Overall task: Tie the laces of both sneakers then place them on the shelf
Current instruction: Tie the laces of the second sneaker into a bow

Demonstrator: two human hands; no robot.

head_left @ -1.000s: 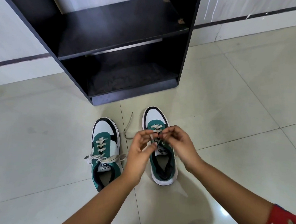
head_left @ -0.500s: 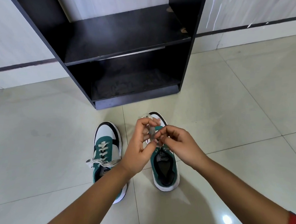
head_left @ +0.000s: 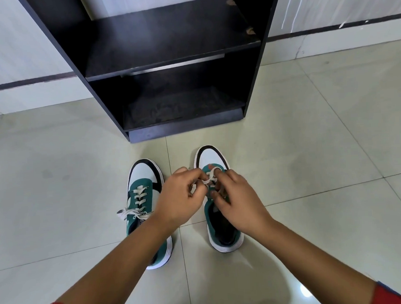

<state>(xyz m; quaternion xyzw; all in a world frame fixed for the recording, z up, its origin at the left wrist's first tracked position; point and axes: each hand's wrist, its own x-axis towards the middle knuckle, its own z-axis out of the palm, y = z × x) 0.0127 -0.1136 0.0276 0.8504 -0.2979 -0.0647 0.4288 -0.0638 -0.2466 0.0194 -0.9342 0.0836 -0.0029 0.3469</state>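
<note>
A person crouched over a tiled floor (head_left: 57,182) works on a pair of green, white and black sneakers set side by side, toes pointing at a dark shelf (head_left: 166,49) so each can go straight forward once laced. To the outside of the left hand (head_left: 177,197) sits the left sneaker (head_left: 143,201), partly crossed by that forearm; its lace (head_left: 133,213) appears to be tied already, a bow lying across the tongue with one end trailing off the outer side. The left hand is curled narrow, thumb and fingertips pinched on a strand of the right shoe's lace (head_left: 209,179), apparently holding one side taut so that the knot can be formed. Just beside it, nearly touching, the right hand (head_left: 237,203) hovers over the right sneaker (head_left: 218,220), fingers bent and closed on the other strand, with a small loop of lace rising between the two hands just above the knuckles. How far the knot has got cannot be told, since the fingers hide the crossing. That sneaker rests flat directly beneath both hands, its heel opening toward the wearer, which keeps the lacing within easy reach. Beyond the fingertips, the shelf stands close ahead, its two visible tiers bare and dusty, waiting for the pair; judging by the scene, the second bow remains the step in hand.
</note>
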